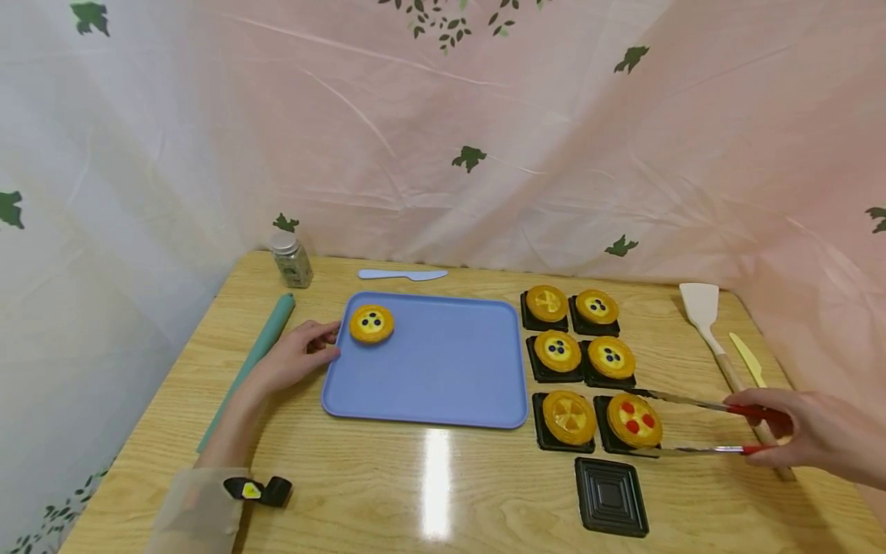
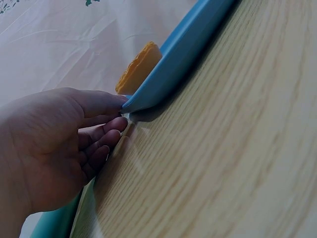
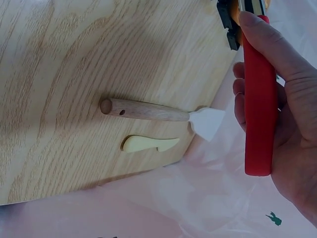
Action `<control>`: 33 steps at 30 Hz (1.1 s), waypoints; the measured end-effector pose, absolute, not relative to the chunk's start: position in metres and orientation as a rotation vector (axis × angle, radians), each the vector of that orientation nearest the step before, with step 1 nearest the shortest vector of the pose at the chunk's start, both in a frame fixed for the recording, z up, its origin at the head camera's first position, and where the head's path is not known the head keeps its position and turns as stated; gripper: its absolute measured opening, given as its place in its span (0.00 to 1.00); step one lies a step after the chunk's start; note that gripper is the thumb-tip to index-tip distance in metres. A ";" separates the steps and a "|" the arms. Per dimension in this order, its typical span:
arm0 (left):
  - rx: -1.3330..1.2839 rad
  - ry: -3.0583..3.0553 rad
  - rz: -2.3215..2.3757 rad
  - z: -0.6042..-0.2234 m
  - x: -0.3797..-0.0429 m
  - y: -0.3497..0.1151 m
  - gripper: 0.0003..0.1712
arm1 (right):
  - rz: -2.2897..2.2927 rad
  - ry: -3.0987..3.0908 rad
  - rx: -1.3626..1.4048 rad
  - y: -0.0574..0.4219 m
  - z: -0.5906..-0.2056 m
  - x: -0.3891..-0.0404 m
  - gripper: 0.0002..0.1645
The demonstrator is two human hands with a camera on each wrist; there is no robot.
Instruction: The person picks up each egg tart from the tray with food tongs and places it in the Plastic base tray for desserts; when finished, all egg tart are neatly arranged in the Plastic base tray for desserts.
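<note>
My left hand (image 1: 301, 355) holds the left rim of a blue tray (image 1: 443, 362); the left wrist view shows the thumb at the edge, other fingers curled below. An egg tart with dark berries (image 1: 371, 324) sits in the tray's far left corner. My right hand (image 1: 806, 431) grips metal tongs with red handles (image 3: 260, 109). Spread apart, the tongs' arms reach to either side of a tart with red toppings (image 1: 634, 421), which rests on a black square mould. Whether the tips touch it, I cannot tell. Beside it lies a tart with orange pieces (image 1: 570, 418).
Several more tarts (image 1: 611, 358) stand on black moulds right of the tray; one bare mould (image 1: 612, 497) lies nearer. At right are a spatula (image 1: 701, 306) and yellow knife (image 1: 747, 358). A blue knife (image 1: 403, 275), jar (image 1: 292, 261) and teal roll (image 1: 252, 362) lie behind and left.
</note>
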State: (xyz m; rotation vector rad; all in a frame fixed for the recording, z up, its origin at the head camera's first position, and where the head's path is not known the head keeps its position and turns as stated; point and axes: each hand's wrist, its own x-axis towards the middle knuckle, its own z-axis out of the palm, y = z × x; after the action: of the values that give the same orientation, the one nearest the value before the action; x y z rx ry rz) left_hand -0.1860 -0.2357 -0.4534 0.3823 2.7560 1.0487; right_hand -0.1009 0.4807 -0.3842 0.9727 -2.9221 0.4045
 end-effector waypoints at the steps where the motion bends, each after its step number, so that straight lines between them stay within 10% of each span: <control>1: 0.383 2.756 1.049 -0.453 -0.186 -0.236 0.32 | 0.409 -2.916 0.968 0.482 -0.384 -0.101 0.40; 16: 0.382 2.749 1.050 -0.454 -0.187 -0.235 0.32 | 0.614 -2.852 0.896 0.464 -0.344 -0.126 0.52; 33: 0.396 2.757 1.051 -0.453 -0.186 -0.236 0.31 | 0.508 -3.148 1.017 0.281 -0.310 -0.236 0.43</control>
State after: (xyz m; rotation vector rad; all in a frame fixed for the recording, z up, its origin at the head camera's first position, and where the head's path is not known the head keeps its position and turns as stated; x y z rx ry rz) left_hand -0.1862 -0.2357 -0.4526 0.3955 2.7573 1.0505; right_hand -0.2362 0.2811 -0.3103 1.0172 -3.1483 0.5082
